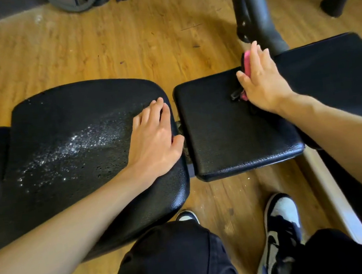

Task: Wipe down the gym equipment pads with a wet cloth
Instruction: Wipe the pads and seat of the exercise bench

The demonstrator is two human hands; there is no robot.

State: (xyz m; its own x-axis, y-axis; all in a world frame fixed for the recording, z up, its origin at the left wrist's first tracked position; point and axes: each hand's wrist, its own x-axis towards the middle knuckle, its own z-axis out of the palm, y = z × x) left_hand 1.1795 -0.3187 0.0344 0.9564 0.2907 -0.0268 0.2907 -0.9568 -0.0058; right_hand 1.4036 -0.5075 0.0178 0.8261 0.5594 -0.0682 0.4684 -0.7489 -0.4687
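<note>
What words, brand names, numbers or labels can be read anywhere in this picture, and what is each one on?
None: no readable word, number or label shows.
Left pad and right pad: plain black, no print.
Pink cloth: no writing shows.
Sneaker: only a curved swoosh-shaped mark on its side, no letters.

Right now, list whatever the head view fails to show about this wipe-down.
Pink cloth: head view, mostly under the right hand; size and wetness unclear.
Large pad: left end cut by the frame edge, near side behind the left forearm.
Grey object on floor: cut by the top edge; unidentifiable.
</note>
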